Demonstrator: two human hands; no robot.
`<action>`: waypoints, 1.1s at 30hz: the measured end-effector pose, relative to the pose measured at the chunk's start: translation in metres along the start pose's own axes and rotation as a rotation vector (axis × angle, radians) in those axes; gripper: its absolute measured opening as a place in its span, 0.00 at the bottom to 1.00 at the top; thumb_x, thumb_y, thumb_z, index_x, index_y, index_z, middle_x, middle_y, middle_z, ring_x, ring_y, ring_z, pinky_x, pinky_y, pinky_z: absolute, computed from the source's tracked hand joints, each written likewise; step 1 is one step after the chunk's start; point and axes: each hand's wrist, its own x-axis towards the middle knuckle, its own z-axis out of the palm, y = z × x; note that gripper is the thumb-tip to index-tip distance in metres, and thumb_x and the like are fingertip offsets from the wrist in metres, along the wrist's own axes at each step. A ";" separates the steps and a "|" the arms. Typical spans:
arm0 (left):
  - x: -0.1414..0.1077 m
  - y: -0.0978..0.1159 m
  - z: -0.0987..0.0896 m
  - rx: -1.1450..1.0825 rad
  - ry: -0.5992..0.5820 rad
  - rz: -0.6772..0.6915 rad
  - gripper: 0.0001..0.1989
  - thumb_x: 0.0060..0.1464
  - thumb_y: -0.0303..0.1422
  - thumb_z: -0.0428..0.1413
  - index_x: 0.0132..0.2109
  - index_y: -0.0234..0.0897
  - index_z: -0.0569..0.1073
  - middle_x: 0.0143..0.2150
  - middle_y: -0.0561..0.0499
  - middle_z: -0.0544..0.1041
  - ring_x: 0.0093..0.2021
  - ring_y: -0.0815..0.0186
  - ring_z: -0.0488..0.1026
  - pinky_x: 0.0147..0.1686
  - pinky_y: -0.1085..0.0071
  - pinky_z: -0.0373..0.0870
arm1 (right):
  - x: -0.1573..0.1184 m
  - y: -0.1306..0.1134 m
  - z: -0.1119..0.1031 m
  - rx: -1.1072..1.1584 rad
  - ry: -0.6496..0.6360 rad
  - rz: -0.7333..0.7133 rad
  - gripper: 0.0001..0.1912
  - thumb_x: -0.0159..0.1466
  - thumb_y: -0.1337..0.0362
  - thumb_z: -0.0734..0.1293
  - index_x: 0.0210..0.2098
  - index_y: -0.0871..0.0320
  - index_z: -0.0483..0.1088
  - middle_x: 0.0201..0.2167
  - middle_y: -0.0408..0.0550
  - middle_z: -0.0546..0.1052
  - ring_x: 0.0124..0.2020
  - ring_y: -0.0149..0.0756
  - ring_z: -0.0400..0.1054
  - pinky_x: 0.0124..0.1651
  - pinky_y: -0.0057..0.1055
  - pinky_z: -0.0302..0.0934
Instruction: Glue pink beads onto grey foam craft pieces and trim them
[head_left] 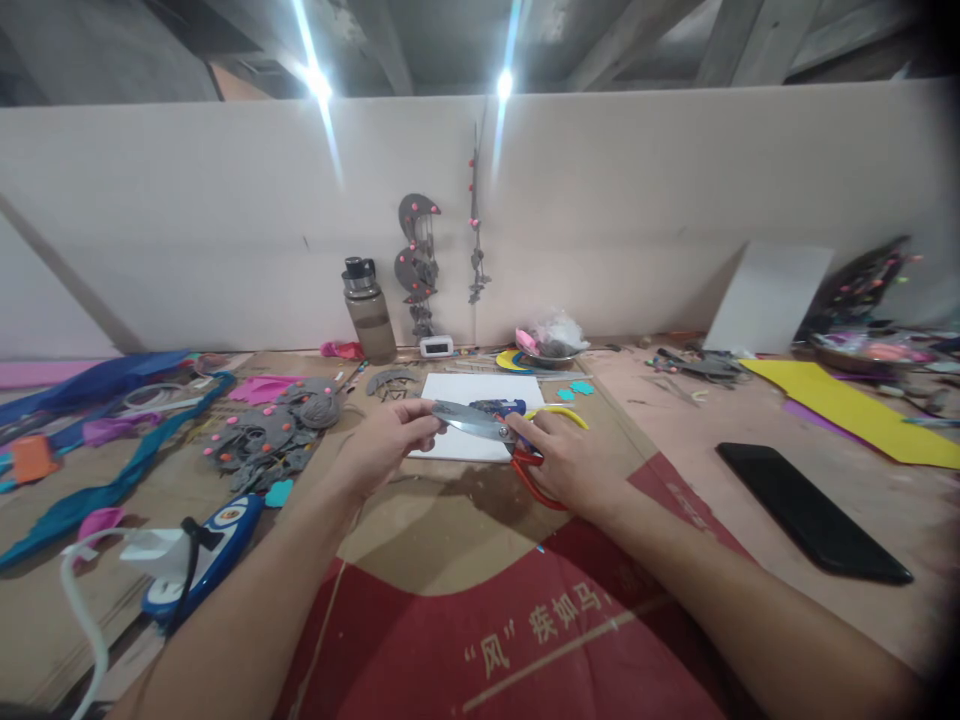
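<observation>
Near the middle, my right hand (pixel 559 450) is wrapped round the handles of a pair of scissors (pixel 472 421), one handle red and one yellow. The blades point left, toward my left hand (pixel 397 440), whose thumb and fingers are pinched at the blade tip. Whether a small piece is also between those fingers is too small to tell. Behind the blades lies a dark blue object (pixel 510 407) on a white sheet (pixel 480 386). The sheet rests on a cardboard board (pixel 420 540) with a red printed area.
A bottle (pixel 371 320) stands by the wall. Grey felt pieces (pixel 274 435) with pink pins and a blue power strip (pixel 232 535) lie left. Teal scraps (pixel 577 388) and a dish (pixel 551 350) are behind. Right are a black phone (pixel 810 510) and yellow sheet (pixel 862 405).
</observation>
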 end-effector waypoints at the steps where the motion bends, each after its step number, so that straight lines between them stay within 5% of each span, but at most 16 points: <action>1: 0.000 0.000 -0.001 -0.007 0.003 -0.002 0.07 0.47 0.33 0.55 0.33 0.33 0.72 0.24 0.54 0.65 0.25 0.72 0.59 0.28 0.74 0.54 | 0.000 0.000 0.000 -0.002 -0.001 -0.001 0.21 0.63 0.61 0.58 0.56 0.52 0.61 0.41 0.52 0.71 0.40 0.38 0.65 0.39 0.30 0.55; 25: 0.002 -0.004 -0.003 -0.077 -0.042 -0.070 0.10 0.46 0.36 0.58 0.31 0.31 0.72 0.25 0.53 0.66 0.25 0.73 0.59 0.26 0.74 0.54 | -0.001 0.002 0.002 -0.006 -0.015 -0.024 0.19 0.64 0.59 0.57 0.54 0.52 0.63 0.37 0.49 0.73 0.35 0.36 0.66 0.35 0.29 0.54; 33: 0.002 -0.003 -0.002 -0.043 0.007 -0.059 0.11 0.46 0.37 0.59 0.31 0.31 0.72 0.27 0.51 0.69 0.24 0.74 0.59 0.25 0.75 0.55 | 0.001 0.007 0.021 0.238 0.097 0.100 0.20 0.60 0.63 0.60 0.52 0.54 0.64 0.39 0.49 0.74 0.35 0.35 0.68 0.36 0.28 0.59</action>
